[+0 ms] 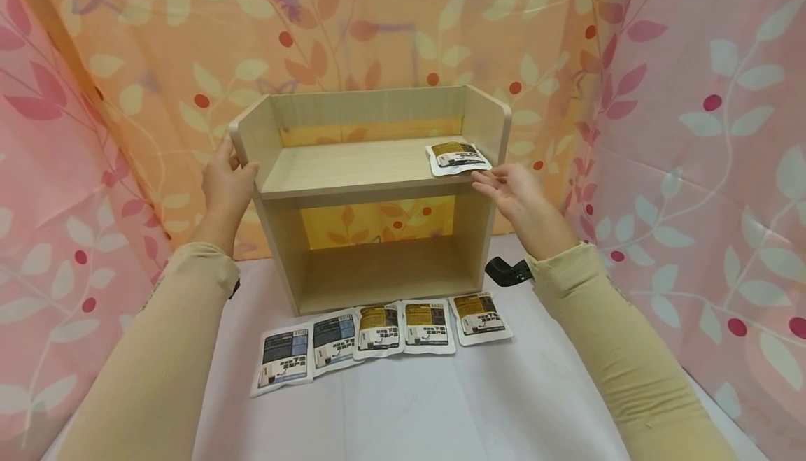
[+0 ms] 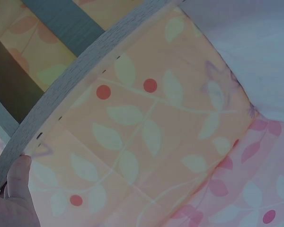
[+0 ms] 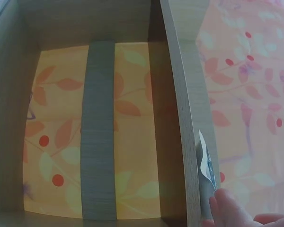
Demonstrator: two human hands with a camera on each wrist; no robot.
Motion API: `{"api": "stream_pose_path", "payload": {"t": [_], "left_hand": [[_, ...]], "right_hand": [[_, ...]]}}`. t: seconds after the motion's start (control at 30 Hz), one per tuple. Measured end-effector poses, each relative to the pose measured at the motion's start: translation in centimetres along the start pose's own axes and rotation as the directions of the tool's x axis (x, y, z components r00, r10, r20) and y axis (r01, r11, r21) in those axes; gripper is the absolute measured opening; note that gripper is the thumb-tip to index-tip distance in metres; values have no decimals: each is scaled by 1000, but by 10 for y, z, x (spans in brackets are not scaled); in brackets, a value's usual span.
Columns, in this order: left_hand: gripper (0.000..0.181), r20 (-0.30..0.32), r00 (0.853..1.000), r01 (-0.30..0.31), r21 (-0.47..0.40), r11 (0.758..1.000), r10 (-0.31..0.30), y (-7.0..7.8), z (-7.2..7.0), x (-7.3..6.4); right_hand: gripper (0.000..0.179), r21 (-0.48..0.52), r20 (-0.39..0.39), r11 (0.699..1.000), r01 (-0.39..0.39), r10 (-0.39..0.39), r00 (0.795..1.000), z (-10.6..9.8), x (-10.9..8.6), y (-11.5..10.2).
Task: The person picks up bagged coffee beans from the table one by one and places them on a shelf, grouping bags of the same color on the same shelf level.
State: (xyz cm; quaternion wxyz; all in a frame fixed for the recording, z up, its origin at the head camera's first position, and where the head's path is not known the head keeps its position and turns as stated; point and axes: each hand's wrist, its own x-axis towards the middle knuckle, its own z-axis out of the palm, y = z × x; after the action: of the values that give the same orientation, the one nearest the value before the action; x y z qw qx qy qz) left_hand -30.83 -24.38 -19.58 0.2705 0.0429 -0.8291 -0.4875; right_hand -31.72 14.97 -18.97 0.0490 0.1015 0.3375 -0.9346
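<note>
A pale wooden two-tier shelf (image 1: 352,167) stands in the middle of the head view. My left hand (image 1: 228,178) grips the front edge of its left side panel; the left wrist view shows fingers (image 2: 19,177) against that panel's edge. On the upper tier, at the right end, lies a flat white packet (image 1: 458,158) with a gold and black label. My right hand (image 1: 519,199) is at the packet's front right corner, its fingers mostly straight. In the right wrist view the fingertips (image 3: 222,198) touch the packet's edge (image 3: 207,163).
Several similar packets (image 1: 430,328) lie in a row on the white cloth (image 1: 403,405) before the shelf, two with blue labels at the left. A black strap-like piece (image 1: 508,272) shows beside the right wrist. Patterned curtains (image 1: 378,20) stand behind and at both sides.
</note>
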Motion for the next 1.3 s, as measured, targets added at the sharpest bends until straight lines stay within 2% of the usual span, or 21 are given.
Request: {"api": "stream_pose_path", "payload": {"t": [0.23, 0.47, 0.63, 1.03, 1.3], "left_hand": [[70, -2, 1000, 14, -1, 1000, -14, 0, -1, 2], [70, -2, 1000, 12, -4, 1000, -12, -2, -2, 3], [70, 0, 1000, 21, -4, 1000, -21, -2, -3, 2], [69, 0, 1000, 17, 11, 1000, -17, -2, -2, 4], [69, -6, 1000, 23, 16, 1000, -23, -4, -1, 5]], "right_hand": [[72, 29, 41, 1000, -4, 2, 999, -13, -8, 0], [64, -67, 74, 997, -34, 39, 996, -31, -15, 2], [61, -87, 122, 995, -53, 63, 991, -43, -21, 4], [68, -132, 210, 991, -24, 52, 976, -65, -31, 7], [67, -133, 206, 991, -2, 30, 978, -76, -34, 8]]}}
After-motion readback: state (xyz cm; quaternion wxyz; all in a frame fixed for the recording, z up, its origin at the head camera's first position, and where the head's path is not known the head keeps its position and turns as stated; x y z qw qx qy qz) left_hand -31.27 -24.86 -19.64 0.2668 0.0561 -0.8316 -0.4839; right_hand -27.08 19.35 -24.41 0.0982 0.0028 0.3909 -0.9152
